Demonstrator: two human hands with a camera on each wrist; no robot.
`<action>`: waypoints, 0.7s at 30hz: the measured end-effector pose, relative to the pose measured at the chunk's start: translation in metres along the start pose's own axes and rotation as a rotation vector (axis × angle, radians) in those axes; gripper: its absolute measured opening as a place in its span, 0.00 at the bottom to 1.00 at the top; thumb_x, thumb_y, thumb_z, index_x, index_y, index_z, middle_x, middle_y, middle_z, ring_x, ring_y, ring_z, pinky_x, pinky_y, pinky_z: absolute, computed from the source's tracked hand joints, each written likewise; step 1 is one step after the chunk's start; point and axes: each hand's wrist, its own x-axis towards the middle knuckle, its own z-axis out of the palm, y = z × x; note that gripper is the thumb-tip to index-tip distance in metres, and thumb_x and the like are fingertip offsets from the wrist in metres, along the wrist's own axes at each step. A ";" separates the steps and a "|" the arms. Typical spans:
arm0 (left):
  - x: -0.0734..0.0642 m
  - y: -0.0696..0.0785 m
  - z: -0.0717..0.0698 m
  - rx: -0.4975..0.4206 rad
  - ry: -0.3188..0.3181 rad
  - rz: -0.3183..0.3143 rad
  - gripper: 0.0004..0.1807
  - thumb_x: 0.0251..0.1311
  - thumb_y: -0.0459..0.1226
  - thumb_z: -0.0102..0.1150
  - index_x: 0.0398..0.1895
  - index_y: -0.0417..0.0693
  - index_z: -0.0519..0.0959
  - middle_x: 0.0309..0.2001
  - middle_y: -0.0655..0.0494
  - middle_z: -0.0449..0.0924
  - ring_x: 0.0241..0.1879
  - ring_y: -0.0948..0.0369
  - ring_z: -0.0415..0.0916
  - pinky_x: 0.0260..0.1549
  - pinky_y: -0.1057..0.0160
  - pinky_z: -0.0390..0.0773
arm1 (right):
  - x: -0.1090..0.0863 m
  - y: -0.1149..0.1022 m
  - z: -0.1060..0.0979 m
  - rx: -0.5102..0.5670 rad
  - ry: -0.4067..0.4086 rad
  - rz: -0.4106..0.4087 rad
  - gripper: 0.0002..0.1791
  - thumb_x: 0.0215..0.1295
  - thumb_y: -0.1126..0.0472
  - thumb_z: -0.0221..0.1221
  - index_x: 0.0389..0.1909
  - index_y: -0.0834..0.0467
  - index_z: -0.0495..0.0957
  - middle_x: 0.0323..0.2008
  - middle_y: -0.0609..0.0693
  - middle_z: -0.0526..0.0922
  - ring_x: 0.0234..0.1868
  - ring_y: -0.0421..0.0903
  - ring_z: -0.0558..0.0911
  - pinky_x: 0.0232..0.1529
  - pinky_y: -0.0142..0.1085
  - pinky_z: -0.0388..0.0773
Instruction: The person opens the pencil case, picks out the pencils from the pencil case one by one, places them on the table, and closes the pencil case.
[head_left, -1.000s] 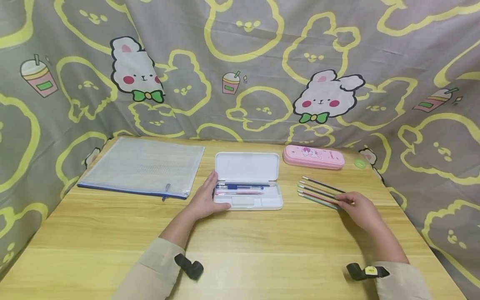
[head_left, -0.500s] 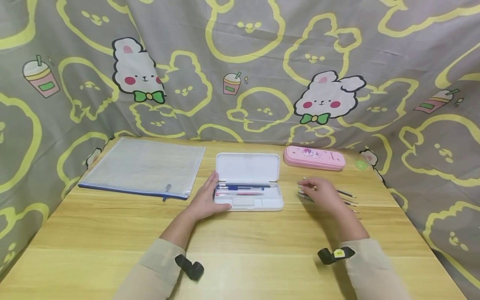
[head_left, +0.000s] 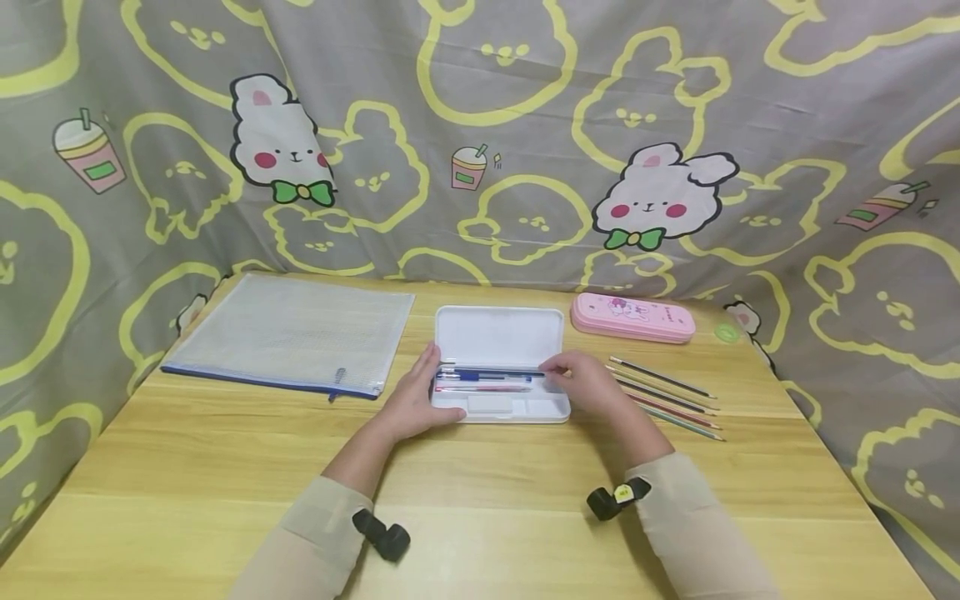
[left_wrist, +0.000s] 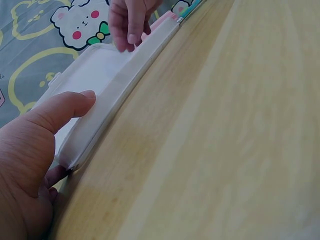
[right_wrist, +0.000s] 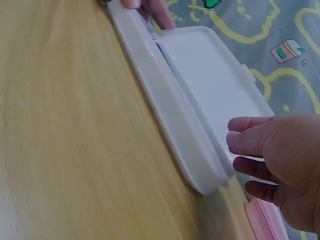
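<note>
Squarely between the two hands lay the open white pencil case (head_left: 498,335), its long axis running left to right across the table and its lid tipped back on the far side. Inside, a dark pencil (head_left: 501,372) followed that same axis along the hinge, its right end at the fingertips of the right hand (head_left: 588,383), clearly the nearer hand to that end. These fingertips pointed leftward, roughly along the pencil. Thumb and index nearly met, the other fingers bent loosely apart, and nothing showed between them in the right wrist view; whether they touched the pencil could not be told. The left hand (head_left: 411,404) held the case's left end, thumb over the near wall, fingers round the far side, partly hidden.

Nearer the person than the pencil lay a blue pen (head_left: 471,377), a pinkish pen (head_left: 487,388) and a pale block (head_left: 489,405), perhaps an eraser. Rightward, slanting loose pencils (head_left: 670,398) had their far ends covered in part by the right hand. Beyond sat a closed pink case (head_left: 633,317). Both wrist views hid most of the tray's contents behind its wall.
</note>
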 end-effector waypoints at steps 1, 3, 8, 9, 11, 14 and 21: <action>0.000 0.000 0.000 -0.001 -0.001 0.000 0.66 0.44 0.51 0.74 0.79 0.43 0.41 0.80 0.49 0.33 0.78 0.46 0.37 0.76 0.45 0.46 | 0.001 -0.001 0.002 0.001 -0.009 0.011 0.12 0.67 0.64 0.58 0.48 0.60 0.84 0.48 0.59 0.84 0.52 0.55 0.80 0.58 0.53 0.75; 0.000 0.000 0.000 -0.001 -0.002 -0.001 0.66 0.44 0.51 0.74 0.79 0.43 0.41 0.80 0.49 0.33 0.78 0.45 0.37 0.76 0.45 0.46 | 0.004 -0.003 0.005 -0.006 -0.021 0.024 0.12 0.67 0.63 0.58 0.49 0.59 0.84 0.49 0.58 0.84 0.54 0.55 0.80 0.60 0.53 0.74; 0.000 0.001 0.000 0.003 -0.004 0.000 0.66 0.44 0.51 0.74 0.79 0.43 0.40 0.80 0.48 0.33 0.78 0.45 0.37 0.76 0.44 0.47 | 0.007 -0.006 0.009 -0.087 -0.045 0.036 0.13 0.67 0.61 0.59 0.50 0.57 0.83 0.52 0.57 0.84 0.58 0.56 0.79 0.63 0.53 0.72; 0.000 0.001 0.000 0.004 -0.004 0.000 0.66 0.44 0.51 0.74 0.79 0.43 0.40 0.80 0.48 0.33 0.78 0.45 0.37 0.76 0.44 0.47 | 0.008 -0.006 0.010 -0.106 -0.050 0.039 0.13 0.67 0.61 0.59 0.51 0.57 0.83 0.52 0.57 0.84 0.59 0.56 0.79 0.64 0.53 0.72; 0.000 0.002 0.000 0.007 -0.004 -0.003 0.66 0.44 0.51 0.74 0.79 0.43 0.40 0.80 0.48 0.33 0.78 0.45 0.37 0.76 0.45 0.46 | 0.008 -0.008 0.011 -0.133 -0.059 0.040 0.14 0.68 0.60 0.58 0.52 0.57 0.83 0.53 0.56 0.84 0.59 0.56 0.79 0.64 0.53 0.71; 0.000 0.002 -0.001 0.012 0.001 0.000 0.66 0.44 0.50 0.74 0.79 0.42 0.41 0.80 0.47 0.34 0.78 0.44 0.38 0.75 0.44 0.47 | 0.009 -0.010 0.012 -0.158 -0.066 0.047 0.14 0.68 0.61 0.58 0.53 0.56 0.83 0.54 0.56 0.84 0.59 0.56 0.79 0.64 0.53 0.72; 0.000 0.002 0.000 0.009 -0.003 -0.005 0.66 0.44 0.51 0.74 0.79 0.43 0.40 0.80 0.48 0.33 0.78 0.45 0.37 0.76 0.44 0.47 | 0.011 -0.015 0.014 -0.210 -0.083 0.026 0.14 0.67 0.65 0.59 0.52 0.58 0.84 0.52 0.57 0.85 0.57 0.56 0.80 0.63 0.52 0.74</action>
